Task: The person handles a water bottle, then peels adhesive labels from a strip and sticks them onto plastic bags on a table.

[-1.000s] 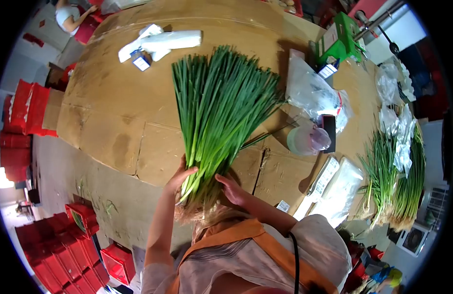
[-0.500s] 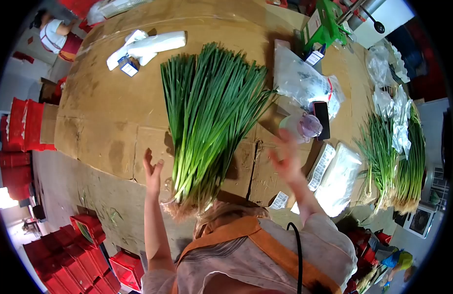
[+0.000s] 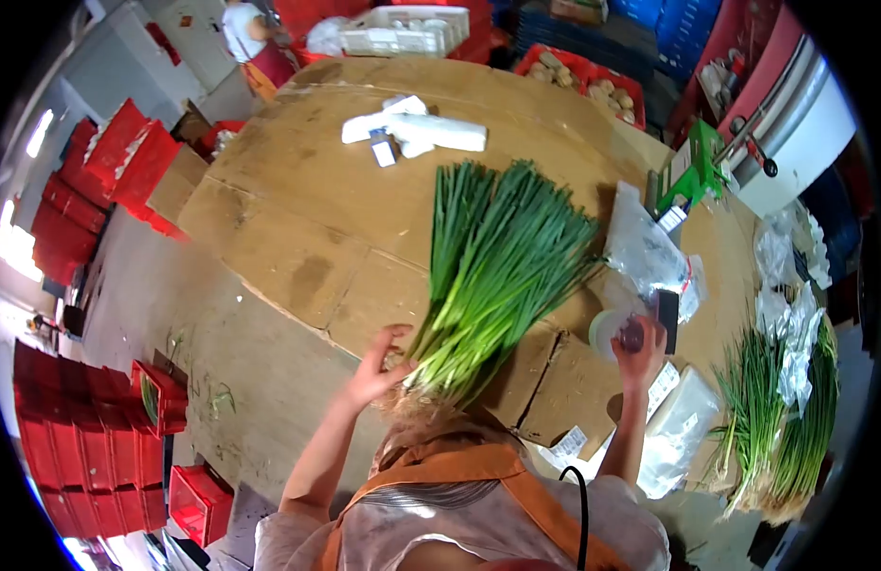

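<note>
A large bunch of green onions (image 3: 507, 276) lies on the cardboard-covered table, its leaves pointing away from me and its pale roots at the near edge. My left hand (image 3: 376, 369) is beside the root end, fingers spread, its thumb against the lower stalks. Off to the right, my right hand (image 3: 640, 357) has its fingers closed around a shiny purple roll (image 3: 632, 336), partly hidden by the hand. A pale round object (image 3: 604, 331) sits just left of these fingers. Behind the hand lies a dark phone (image 3: 668, 319).
Clear plastic bags (image 3: 640, 243) lie right of the bunch, near a green box (image 3: 690, 171). More onion bunches (image 3: 754, 409) are at far right. White rolls (image 3: 440, 131) and a small blue box (image 3: 382, 147) lie at the back. Red crates (image 3: 88, 447) are stacked left; a person (image 3: 250, 43) stands beyond.
My view has shifted, so the table sits lower and farther right. The left hand has come to the lower stalks. My right hand, blurred and spread before, has closed on the purple roll.
</note>
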The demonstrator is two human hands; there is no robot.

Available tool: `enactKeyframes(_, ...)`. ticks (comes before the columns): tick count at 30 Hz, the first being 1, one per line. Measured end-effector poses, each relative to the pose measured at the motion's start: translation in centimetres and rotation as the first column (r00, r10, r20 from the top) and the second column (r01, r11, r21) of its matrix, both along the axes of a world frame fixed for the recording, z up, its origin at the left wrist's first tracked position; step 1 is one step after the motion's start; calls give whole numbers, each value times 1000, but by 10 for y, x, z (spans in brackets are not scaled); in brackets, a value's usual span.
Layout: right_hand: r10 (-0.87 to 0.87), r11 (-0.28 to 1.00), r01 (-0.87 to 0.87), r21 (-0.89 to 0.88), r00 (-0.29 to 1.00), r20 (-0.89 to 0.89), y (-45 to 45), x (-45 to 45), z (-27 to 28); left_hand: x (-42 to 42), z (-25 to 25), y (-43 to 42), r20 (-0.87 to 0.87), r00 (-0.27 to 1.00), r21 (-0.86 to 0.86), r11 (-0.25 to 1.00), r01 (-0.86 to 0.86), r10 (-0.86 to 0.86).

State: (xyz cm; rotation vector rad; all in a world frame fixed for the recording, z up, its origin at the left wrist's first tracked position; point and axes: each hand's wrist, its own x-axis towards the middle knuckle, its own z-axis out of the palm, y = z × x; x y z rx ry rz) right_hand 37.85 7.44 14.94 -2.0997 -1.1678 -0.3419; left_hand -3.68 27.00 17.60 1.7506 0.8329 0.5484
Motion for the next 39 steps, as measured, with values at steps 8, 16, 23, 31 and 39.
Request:
enactKeyframes(8,405,899,-261,352,802,-439,2,-128,119,14,13,-68,248,904,-90,921,378,-347)
enactKeyframes(16,820,569,-443,693,375,-433,39,-226,163,-3,10,-96,636,768,-95,979,179,-78)
enactKeyframes(23,851,388,-590,708,-65,-521,49,-267,173,-63,32,-108,792,609,-301,890,342,34)
enactKeyframes(31,556,365,-454,813,-595,-581,50,-297,188,-96,49,-111,869,491,-413,641,647,64)
enactKeyframes(39,707,213,-751,625,-323,-629,46,-295,202,-104,52,-112,905,419,-394,502,770,68)
